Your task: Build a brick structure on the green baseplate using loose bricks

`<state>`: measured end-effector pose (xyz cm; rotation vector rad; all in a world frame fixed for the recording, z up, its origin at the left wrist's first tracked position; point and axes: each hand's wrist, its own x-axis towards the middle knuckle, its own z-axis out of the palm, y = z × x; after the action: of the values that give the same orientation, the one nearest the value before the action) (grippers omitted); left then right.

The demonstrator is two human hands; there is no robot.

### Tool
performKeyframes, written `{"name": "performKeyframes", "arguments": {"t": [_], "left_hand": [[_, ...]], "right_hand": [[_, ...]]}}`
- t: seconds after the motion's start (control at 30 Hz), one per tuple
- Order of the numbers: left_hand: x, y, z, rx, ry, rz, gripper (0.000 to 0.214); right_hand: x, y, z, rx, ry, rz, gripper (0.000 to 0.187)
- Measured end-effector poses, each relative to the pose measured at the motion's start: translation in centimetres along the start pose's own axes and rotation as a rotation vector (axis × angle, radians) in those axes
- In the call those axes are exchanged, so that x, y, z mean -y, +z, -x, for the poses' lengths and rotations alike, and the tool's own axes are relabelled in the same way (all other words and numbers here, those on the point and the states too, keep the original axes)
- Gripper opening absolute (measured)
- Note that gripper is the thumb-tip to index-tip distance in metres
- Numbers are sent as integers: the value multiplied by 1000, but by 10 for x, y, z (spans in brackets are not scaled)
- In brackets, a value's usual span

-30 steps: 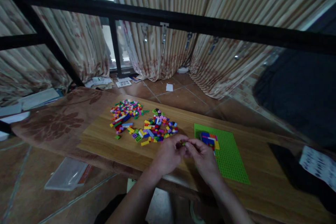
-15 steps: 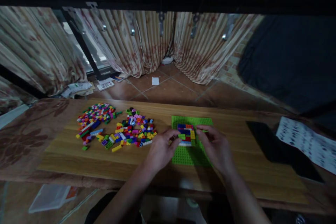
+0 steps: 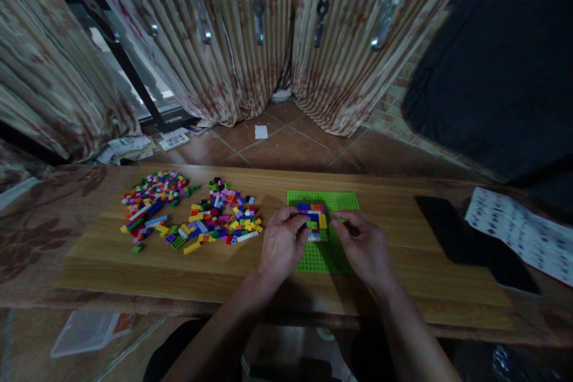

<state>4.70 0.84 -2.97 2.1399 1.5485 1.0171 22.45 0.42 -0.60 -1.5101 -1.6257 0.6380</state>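
Observation:
A green studded baseplate (image 3: 313, 264) lies before me on the wooden board. On it sits a low build of coloured toy bricks (image 3: 322, 222) in blue, red, yellow, white and orange. My left hand (image 3: 282, 246) is at the left side of this build, pinching a lime green brick (image 3: 311, 224) between thumb and fingertips over it. Over the right part of the baseplate, my right hand (image 3: 364, 246) has its thumb and finger drawn together. A greenish patch shows between those fingertips, too small to tell from the baseplate behind.
Left on the wooden board (image 3: 430, 286) are a pile of small bricks (image 3: 163, 188) and a spread of larger bricks (image 3: 224, 215). At the right lie a black flat sheet (image 3: 447, 233) and a printed instruction sheet (image 3: 514, 233). A clear plastic container (image 3: 85, 333) is on the floor.
The camera view has tilted slightly, so everything sits a little higher and further left. Both hands stay over the baseplate, the left one still with the lime green brick.

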Motion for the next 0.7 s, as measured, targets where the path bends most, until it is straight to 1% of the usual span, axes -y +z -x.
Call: {"name": "performKeyframes", "arguments": {"t": [0.17, 0.33, 0.4, 0.57, 0.63, 0.7], "left_hand": [[0, 1, 2, -23, 1, -33, 17], [-2, -2, 2, -53, 3, 7, 18], [-4, -5, 3, -54, 7, 28, 18], [-8, -12, 5, 4, 69, 89, 19], [-10, -12, 7, 52, 96, 105, 19], [-10, -11, 9, 86, 107, 122, 19]], "right_hand": [[2, 2, 2, 33, -7, 6, 28], [5, 1, 1, -5, -20, 5, 26], [6, 1, 2, 13, -25, -30, 24], [11, 2, 7, 191, -81, -82, 27], [11, 2, 9, 204, -83, -73, 22], [8, 2, 11, 186, -65, -64, 18]]}}
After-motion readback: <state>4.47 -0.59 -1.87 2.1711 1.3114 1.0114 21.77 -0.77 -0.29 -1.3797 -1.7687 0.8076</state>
